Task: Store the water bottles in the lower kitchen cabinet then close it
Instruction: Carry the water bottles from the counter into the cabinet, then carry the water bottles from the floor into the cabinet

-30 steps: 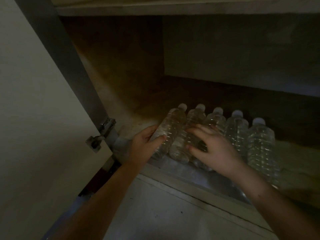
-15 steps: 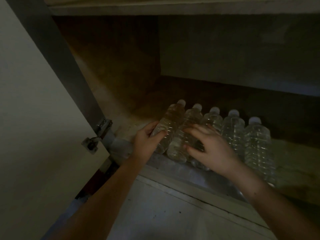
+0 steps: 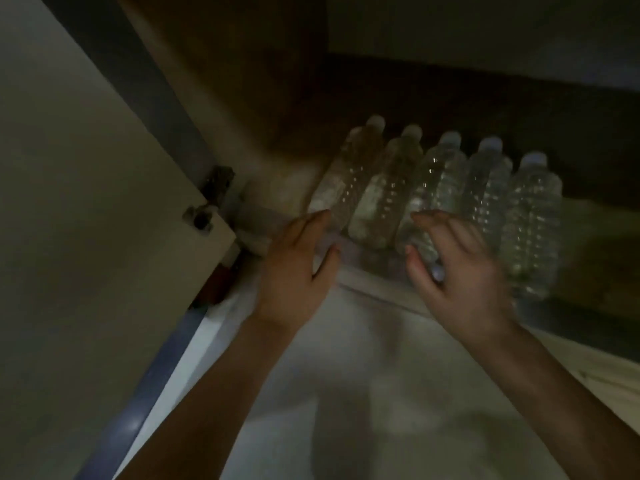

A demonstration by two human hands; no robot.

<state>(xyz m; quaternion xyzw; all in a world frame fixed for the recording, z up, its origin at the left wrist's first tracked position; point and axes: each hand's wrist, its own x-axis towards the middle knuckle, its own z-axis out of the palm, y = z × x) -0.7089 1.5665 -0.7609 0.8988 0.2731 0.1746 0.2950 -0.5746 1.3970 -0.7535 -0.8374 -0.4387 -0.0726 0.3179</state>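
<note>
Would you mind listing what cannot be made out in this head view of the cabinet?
- Bases of the middle water bottles: hidden behind the right hand.
- Whether the left hand touches the leftmost bottle: motion blur.
- Cabinet interior behind the row: too dark.
- Cabinet door: cut off by the left edge.

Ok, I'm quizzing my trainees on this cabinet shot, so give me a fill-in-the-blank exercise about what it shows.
1. A row of ____ water bottles stands at the front of the cabinet floor.
2. The cabinet door, on the left of the view, is ____.
3. Every bottle cap in view is ____ in colour.
4. The left hand and the right hand each hold ____.

Missing words: five; open; white; nothing
</note>
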